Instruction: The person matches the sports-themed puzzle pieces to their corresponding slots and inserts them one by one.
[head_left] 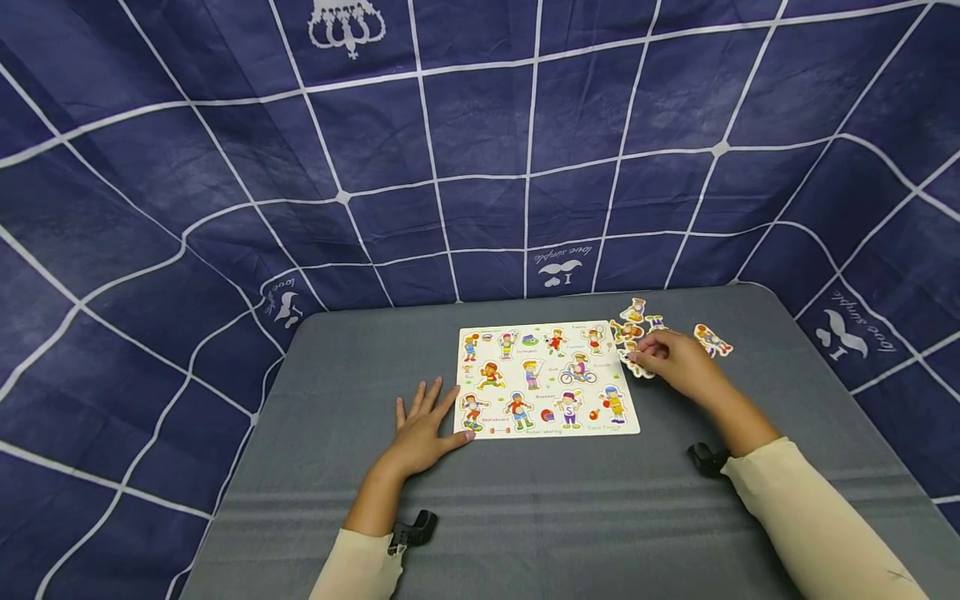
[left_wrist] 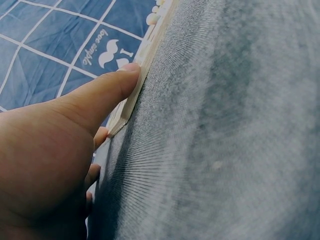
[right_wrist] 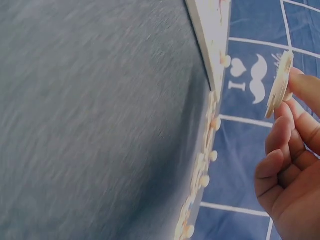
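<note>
A flat, rectangular wooden puzzle board (head_left: 547, 379), pale at the edges and printed with small, brightly coloured cartoon figures of children at sport, is lying on a table draped in a grey, finely ribbed cloth (head_left: 540, 517). The person's left hand (head_left: 423, 429) is resting palm down on that cloth with its fingers spread and straight, gripping nothing; in the left wrist view the thumb (left_wrist: 107, 90) is pressing flat against the thin, raw-wood side of the board near its near-left corner. The right hand (head_left: 678, 362) is hovering just off the board's right edge, its fingers curling inward and pinching a thin, flat wooden cut-out puzzle piece (right_wrist: 279, 85) by its edge; the right wrist view is showing the piece held upright between the fingertips (right_wrist: 305, 90), its pale underside turned toward the camera, clear of the board. Beside that hand, a loose cluster of similar colourful figure-shaped cut-outs (head_left: 633, 325) is lying on the cloth by the board's far-right corner, with one more figure piece (head_left: 712, 340) lying apart to the right. A dark blue fabric backdrop with a white grid and moustache prints (head_left: 480, 167) is hanging behind the table.
</note>
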